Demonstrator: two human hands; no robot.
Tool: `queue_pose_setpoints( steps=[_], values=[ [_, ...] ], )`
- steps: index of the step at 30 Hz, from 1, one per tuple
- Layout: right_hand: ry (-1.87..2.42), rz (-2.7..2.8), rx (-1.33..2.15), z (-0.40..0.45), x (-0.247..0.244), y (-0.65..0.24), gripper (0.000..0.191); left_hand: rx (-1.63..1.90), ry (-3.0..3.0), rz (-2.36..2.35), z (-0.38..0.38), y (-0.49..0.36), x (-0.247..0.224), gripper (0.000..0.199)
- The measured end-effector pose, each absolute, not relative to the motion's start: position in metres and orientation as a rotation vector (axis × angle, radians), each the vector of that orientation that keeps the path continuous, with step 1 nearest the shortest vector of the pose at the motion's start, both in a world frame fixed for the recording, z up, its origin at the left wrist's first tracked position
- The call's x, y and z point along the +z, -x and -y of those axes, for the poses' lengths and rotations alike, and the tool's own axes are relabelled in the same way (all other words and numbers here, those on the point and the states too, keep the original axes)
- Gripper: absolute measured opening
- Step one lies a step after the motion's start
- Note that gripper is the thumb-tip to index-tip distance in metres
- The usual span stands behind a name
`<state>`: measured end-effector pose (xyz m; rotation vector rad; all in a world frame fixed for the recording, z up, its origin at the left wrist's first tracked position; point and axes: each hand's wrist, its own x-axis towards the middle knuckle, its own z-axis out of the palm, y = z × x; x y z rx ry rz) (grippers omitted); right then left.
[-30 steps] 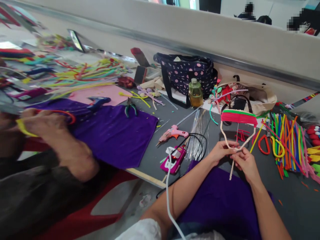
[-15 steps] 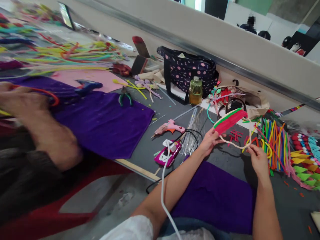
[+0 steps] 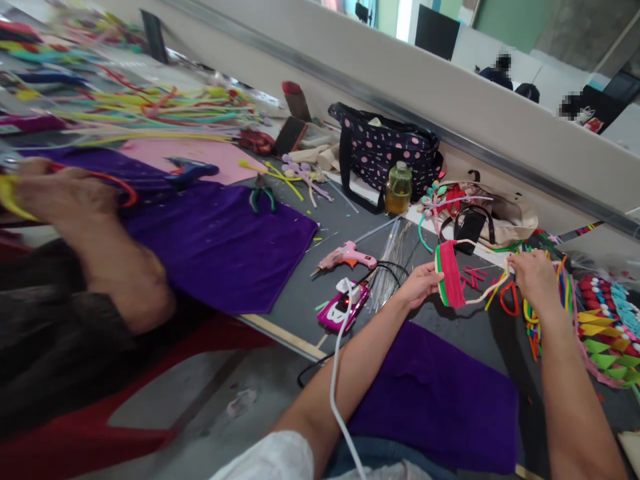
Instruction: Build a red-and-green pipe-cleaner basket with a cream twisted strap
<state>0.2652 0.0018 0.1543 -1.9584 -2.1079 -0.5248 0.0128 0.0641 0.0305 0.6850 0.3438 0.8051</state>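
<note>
My left hand (image 3: pixel 421 285) pinches the green edge of a pink and green panel (image 3: pixel 453 275), which looks made of fuzzy pipe cleaners laid side by side. A cream fuzzy cord (image 3: pixel 483 297) loops from the panel toward the right. My right hand (image 3: pixel 536 277) is closed on the cord's far end, back of the hand up, so its fingertips are partly hidden. Just below it show orange scissor-like handles (image 3: pixel 510 299). Short pink pieces (image 3: pixel 473 275) lie on the table behind the loop.
A pink glue gun (image 3: pixel 345 259) lies left of my hands, near a magenta power strip (image 3: pixel 344 308) with a white cable. Bundled colourful pipe cleaners (image 3: pixel 534 333) lie right. A bottle (image 3: pixel 399 189) and dotted bag (image 3: pixel 385 147) stand behind. A co-worker's hand (image 3: pixel 70 190) works at left.
The panel has turned from slanting to nearly upright, its green edge now facing left. My right hand has moved right and up, drawing the cream cord out sideways.
</note>
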Motion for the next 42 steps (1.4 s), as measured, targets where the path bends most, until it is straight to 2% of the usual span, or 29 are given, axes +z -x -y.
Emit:
queue_pose_setpoints(
  steps=[3, 6, 8, 11, 13, 15, 17, 21, 23, 31, 37, 42],
  values=[
    [1.8, 1.762, -0.651, 0.002, 0.147, -0.257, 0.031, 0.929, -0.576, -0.331, -0.067, -0.014, 0.029, 0.039],
    [1.803, 1.506, -0.527, 0.002, 0.118, -0.263, 0.033, 1.076, -0.447, -0.309, -0.071, -0.015, 0.027, 0.034],
    [1.868, 1.594, -0.281, -0.004, 0.089, -0.268, 0.037, 1.148, -0.372, -0.298, -0.073, -0.016, 0.027, 0.029],
    [1.927, 1.822, -0.043, -0.017, 0.049, -0.266, 0.058, 1.186, -0.316, -0.289, -0.074, -0.015, 0.028, 0.023],
    [2.039, 1.911, 0.021, -0.025, 0.032, -0.257, 0.073, 1.18, -0.305, -0.301, -0.073, -0.015, 0.03, 0.022],
    [2.171, 1.916, 0.025, -0.031, 0.023, -0.246, 0.079, 1.166, -0.302, -0.315, -0.072, -0.015, 0.031, 0.022],
    [2.229, 1.899, 0.041, -0.035, 0.02, -0.235, 0.073, 1.155, -0.299, -0.314, -0.07, -0.015, 0.032, 0.023],
    [2.221, 1.822, 0.186, -0.036, 0.019, -0.228, 0.028, 1.132, -0.299, -0.307, -0.068, -0.016, 0.031, 0.028],
    [2.242, 1.761, 0.207, -0.034, 0.02, -0.235, 0.017, 1.113, -0.307, -0.316, -0.068, -0.017, 0.03, 0.029],
    [2.45, 1.429, 0.16, -0.032, 0.042, -0.3, 0.021, 1.125, -0.318, -0.305, -0.067, -0.019, 0.027, 0.029],
    [2.575, 1.422, 0.152, -0.038, 0.033, -0.294, 0.03, 1.129, -0.319, -0.312, -0.065, -0.019, 0.025, 0.032],
    [2.622, 1.379, 0.142, -0.043, 0.029, -0.281, 0.019, 1.119, -0.331, -0.327, -0.063, -0.02, 0.024, 0.032]
  ],
)
